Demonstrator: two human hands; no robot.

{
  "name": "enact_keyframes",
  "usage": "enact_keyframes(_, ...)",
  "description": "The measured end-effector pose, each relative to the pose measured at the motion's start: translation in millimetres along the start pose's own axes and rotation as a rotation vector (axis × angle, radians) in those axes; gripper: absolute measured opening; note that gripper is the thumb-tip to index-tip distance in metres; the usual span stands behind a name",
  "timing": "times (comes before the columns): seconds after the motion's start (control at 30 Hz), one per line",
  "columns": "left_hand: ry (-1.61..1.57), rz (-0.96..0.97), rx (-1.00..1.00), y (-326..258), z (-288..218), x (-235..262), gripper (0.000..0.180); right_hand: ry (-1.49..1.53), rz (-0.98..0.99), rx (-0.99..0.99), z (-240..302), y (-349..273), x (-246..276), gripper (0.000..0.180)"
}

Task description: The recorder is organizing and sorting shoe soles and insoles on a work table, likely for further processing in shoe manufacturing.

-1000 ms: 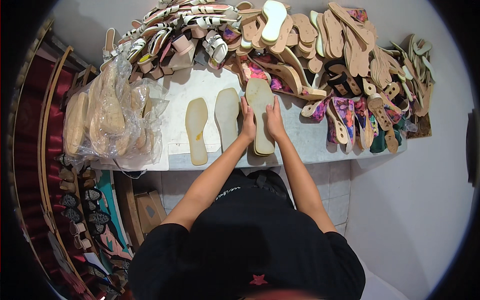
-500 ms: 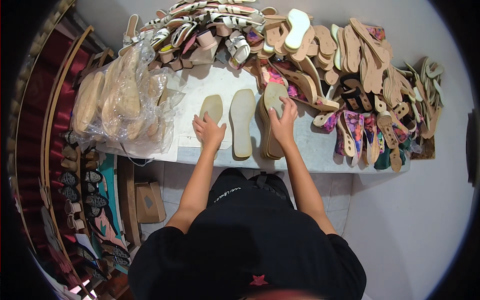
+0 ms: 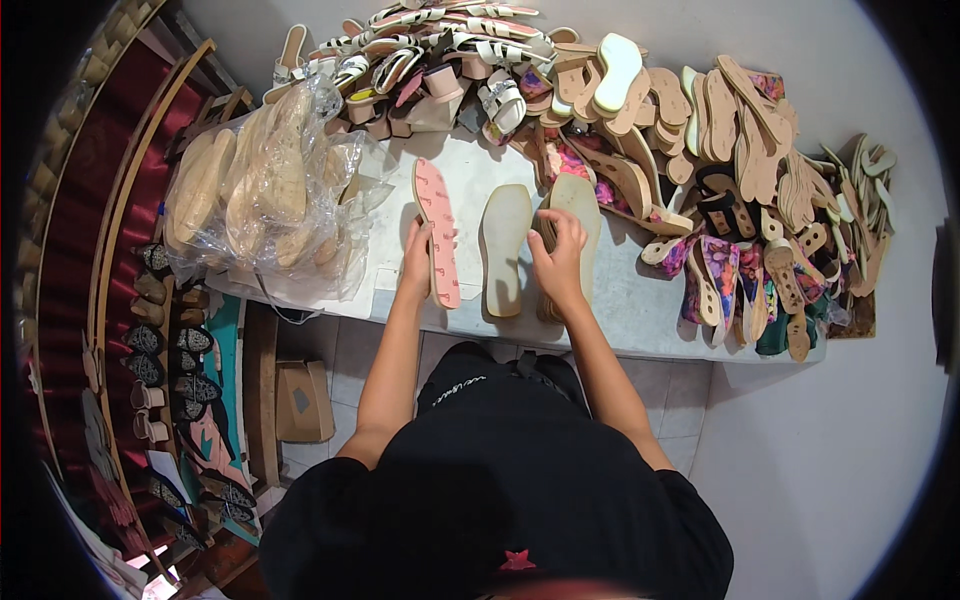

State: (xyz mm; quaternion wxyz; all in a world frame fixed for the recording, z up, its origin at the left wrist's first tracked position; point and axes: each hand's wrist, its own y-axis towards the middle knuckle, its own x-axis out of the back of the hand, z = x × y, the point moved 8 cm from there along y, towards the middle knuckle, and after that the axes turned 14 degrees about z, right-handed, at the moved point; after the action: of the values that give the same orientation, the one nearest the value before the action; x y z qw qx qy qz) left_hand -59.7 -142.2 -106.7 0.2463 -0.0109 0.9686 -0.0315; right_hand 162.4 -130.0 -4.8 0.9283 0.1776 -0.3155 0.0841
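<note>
Head view, near to far. Your black-shirted torso [image 3: 500, 500] is filling the lower frame, both forearms reaching up to the grey table [image 3: 640, 310].

Your left hand [image 3: 416, 262] is gripping the pink sole [image 3: 436, 240] along its near left edge, fingers curled around it; the sole is showing its pink underside and seems tilted up on edge rather than lying flat. Your right hand [image 3: 558, 262] is pressing down, fingers spread, on the stack of beige soles [image 3: 572, 225] at the right. Between the two hands a single beige sole [image 3: 503, 248] is lying flat, touched by neither.

Beyond the left hand, a clear plastic bag of soles [image 3: 265, 195] is sitting at the table's left end. Farther back, a heap of finished sandals [image 3: 440, 60] and loose soles [image 3: 740, 120] is crowding the far and right sides.

Risk, as a judgement: the pink sole is being held by one edge only, so it could slip and drop flat or slide off the near table edge. The stack under your right hand could fan out if pressure goes uneven.

Change from half a second ago: the left sole was then lying flat, beige face up, under your left hand; now it is being turned, pink face showing. The right hand is staying on the stack.
</note>
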Motion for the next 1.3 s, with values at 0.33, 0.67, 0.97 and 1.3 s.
enact_keyframes(0.33,0.102,0.066,-0.037,16.6,31.6,-44.3,0.052,0.463,0.456,-0.065,14.9,-26.6,-71.5,0.051)
enact_keyframes(0.67,0.780,-0.025,-0.022,21.2,47.5,-53.1,0.044,0.027,0.255,-0.173,-30.3,-47.2,-72.8,0.061)
enact_keyframes(0.97,0.853,0.043,-0.067,19.3,53.3,-67.2,0.047,-0.070,0.469,-0.342,-25.1,-55.4,-81.9,0.095)
enact_keyframes(1.3,0.945,-0.032,-0.157,12.7,45.0,-60.5,0.034,-0.135,0.514,-0.422,-29.1,-58.9,-87.5,0.097)
